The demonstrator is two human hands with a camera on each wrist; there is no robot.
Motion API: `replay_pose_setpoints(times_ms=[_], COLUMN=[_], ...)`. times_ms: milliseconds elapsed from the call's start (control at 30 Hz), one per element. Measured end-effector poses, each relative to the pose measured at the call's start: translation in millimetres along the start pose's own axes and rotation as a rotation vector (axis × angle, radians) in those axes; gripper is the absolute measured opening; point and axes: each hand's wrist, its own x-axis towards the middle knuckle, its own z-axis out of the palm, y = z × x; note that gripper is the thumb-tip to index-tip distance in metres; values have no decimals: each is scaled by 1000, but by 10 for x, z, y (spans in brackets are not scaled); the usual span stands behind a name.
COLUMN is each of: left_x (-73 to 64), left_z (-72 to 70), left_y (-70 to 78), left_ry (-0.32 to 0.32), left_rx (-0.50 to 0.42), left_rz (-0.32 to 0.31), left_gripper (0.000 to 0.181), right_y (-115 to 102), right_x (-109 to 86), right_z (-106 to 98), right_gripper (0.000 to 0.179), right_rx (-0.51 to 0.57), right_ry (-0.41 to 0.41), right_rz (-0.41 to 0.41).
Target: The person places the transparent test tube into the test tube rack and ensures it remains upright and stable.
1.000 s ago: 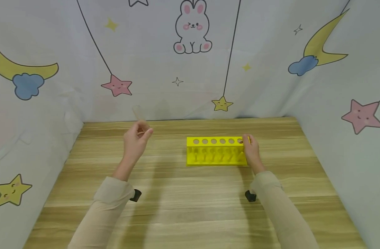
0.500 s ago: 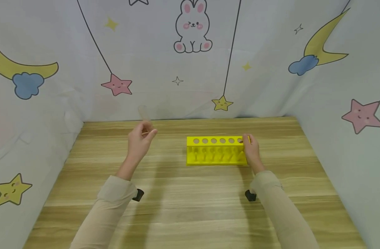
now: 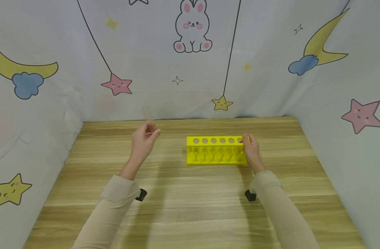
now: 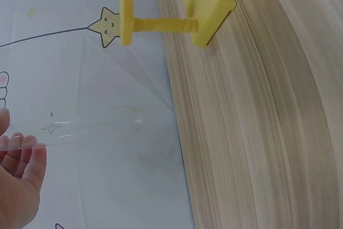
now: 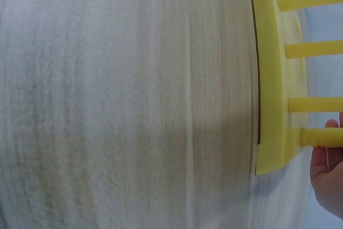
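A clear test tube (image 3: 147, 112) is pinched between the thumb and fingers of my left hand (image 3: 142, 141), held above the table, to the left of the rack. In the left wrist view the see-through test tube (image 4: 102, 126) runs out from the fingers (image 4: 33, 167), its rounded end toward the table side. A yellow test tube rack (image 3: 216, 163) with a row of round holes stands on the table. My right hand (image 3: 252, 149) grips its right end, thumb on top; in the right wrist view its fingers reach round an end post (image 5: 324, 137) of the rack.
The wooden table (image 3: 190, 207) runs back to a white curtain (image 3: 165, 62) printed with a rabbit, stars and moons, which also closes in both sides. A black wrist camera (image 3: 141, 195) shows under the left sleeve, another black one (image 3: 250, 195) by the right.
My left hand has moved a little to the right with the test tube, toward the rack. The right hand and the rack have stayed in place.
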Motion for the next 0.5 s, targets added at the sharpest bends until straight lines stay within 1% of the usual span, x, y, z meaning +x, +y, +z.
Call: replay_pose_setpoints(times_ms=[300,500], left_x=[-14,-25], left_z=[41,70], left_y=[13,15], left_ry=[-16,-26], left_rx=[8,-14], left_rz=[-1,-18], left_gripper=[19,21], right_y=[-19,-28], right_x=[-16,-23], right_z=[-2,-7], right_gripper=[40,41], right_rx=[1,6], right_ry=[-1,-9], right_rz=[4,10])
